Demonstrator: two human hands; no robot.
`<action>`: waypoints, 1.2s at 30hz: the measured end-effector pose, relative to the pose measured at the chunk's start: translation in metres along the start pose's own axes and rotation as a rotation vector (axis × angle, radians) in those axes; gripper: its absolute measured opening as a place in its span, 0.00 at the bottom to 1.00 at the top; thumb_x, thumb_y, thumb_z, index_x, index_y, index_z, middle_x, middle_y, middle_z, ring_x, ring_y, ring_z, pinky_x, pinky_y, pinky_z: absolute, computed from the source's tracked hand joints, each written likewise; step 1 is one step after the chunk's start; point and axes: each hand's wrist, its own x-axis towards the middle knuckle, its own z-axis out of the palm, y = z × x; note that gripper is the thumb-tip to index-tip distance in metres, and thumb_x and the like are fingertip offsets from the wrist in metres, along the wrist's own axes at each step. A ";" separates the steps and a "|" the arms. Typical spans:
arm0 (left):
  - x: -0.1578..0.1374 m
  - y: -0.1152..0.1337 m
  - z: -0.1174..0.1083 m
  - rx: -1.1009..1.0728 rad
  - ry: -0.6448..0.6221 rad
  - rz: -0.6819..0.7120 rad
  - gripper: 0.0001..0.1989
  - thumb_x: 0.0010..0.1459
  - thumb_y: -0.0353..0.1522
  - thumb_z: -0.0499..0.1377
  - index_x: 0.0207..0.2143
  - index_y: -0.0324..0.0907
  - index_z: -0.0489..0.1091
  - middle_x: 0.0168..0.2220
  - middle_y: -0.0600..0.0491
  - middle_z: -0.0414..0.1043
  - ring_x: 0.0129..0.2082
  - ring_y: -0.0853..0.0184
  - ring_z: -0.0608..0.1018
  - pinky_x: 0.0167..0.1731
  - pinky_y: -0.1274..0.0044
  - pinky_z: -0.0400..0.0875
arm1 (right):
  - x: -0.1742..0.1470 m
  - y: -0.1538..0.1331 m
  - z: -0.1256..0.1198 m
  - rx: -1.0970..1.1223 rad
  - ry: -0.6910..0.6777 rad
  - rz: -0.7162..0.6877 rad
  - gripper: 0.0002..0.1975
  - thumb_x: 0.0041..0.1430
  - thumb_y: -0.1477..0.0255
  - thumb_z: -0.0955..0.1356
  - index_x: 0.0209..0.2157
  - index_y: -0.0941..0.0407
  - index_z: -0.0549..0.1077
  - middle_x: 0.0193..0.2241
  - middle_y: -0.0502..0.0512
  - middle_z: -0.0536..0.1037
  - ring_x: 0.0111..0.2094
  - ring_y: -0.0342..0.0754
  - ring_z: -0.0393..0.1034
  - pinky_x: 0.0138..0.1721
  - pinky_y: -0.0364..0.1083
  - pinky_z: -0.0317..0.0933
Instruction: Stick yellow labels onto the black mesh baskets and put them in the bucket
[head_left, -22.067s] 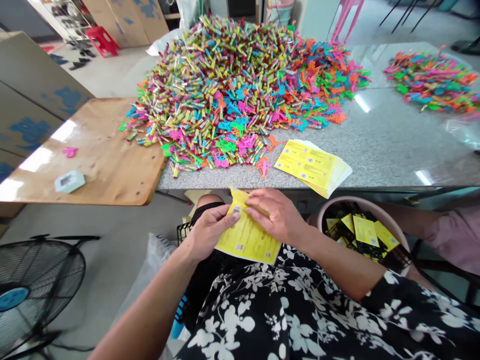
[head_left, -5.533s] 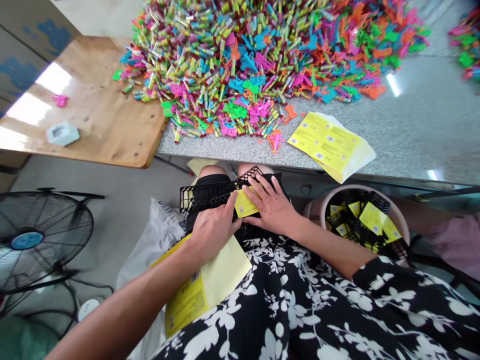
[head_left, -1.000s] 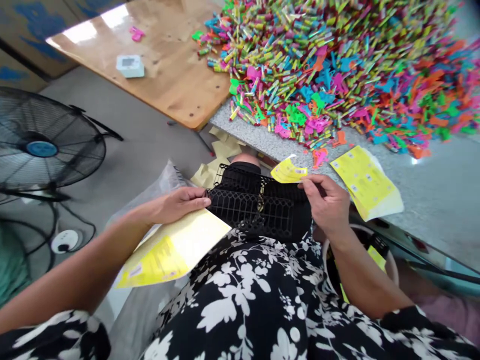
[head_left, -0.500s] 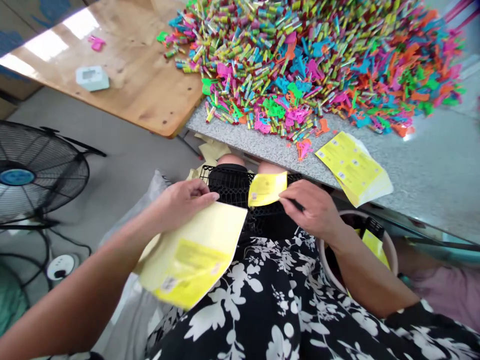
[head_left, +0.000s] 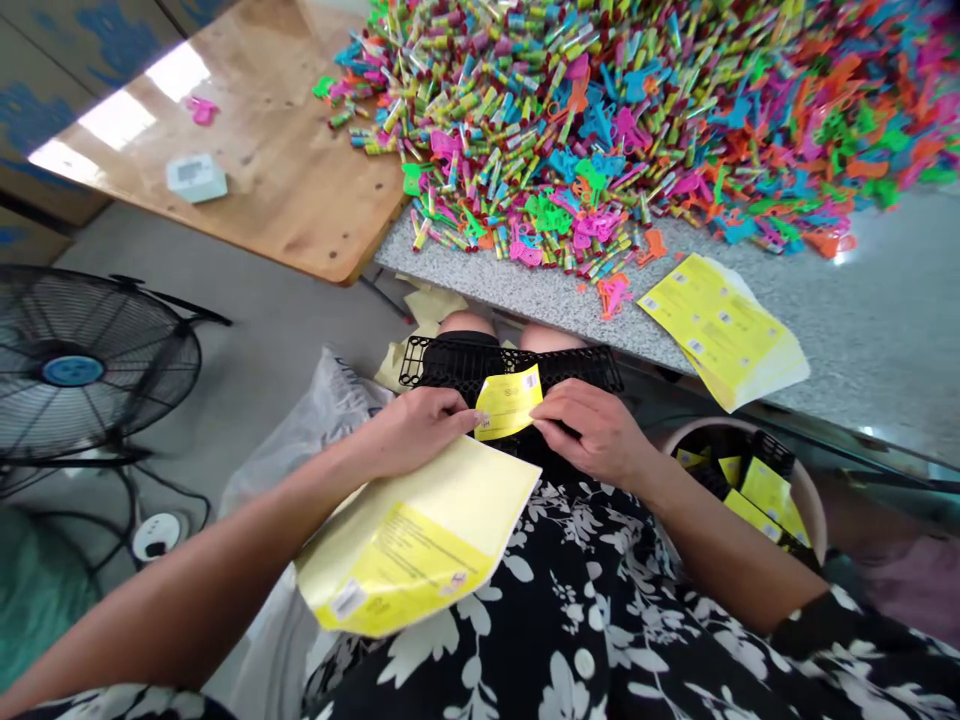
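Between my hands, above my lap, is a small yellow printed sticker. My right hand pinches its right edge between thumb and fingertips. My left hand is closed on a cream sticker backing sheet, its thumb at the sticker's lower left corner. A larger yellow printed patch covers the sheet's lower part. Under the sticker, a black plastic lattice basket rests across my thighs, partly hidden by the hands and sheet.
A stack of yellow sticker sheets lies on the grey speckled table beside a heap of colourful small tubes and plastic pieces. At my right stands a bin holding black pieces with yellow stickers. A floor fan is at left.
My right hand has brought the sticker left and slightly down, and the left hand has moved right with the sheet. The left thumb now meets the sticker's corner.
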 end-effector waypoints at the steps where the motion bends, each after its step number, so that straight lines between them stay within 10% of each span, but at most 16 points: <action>1: 0.001 -0.001 0.001 0.023 0.030 0.002 0.21 0.64 0.51 0.58 0.31 0.45 0.77 0.23 0.56 0.72 0.22 0.67 0.69 0.22 0.75 0.55 | -0.001 0.002 0.002 0.013 0.018 0.006 0.07 0.70 0.75 0.68 0.46 0.52 0.77 0.38 0.56 0.83 0.41 0.51 0.76 0.47 0.53 0.74; 36: 0.030 -0.001 0.004 0.092 -0.011 -0.193 0.18 0.64 0.42 0.55 0.24 0.42 0.68 0.20 0.58 0.64 0.21 0.71 0.64 0.23 0.77 0.53 | -0.019 0.024 0.024 0.033 -0.049 0.107 0.06 0.69 0.77 0.70 0.45 0.54 0.75 0.39 0.52 0.82 0.43 0.47 0.74 0.64 0.59 0.62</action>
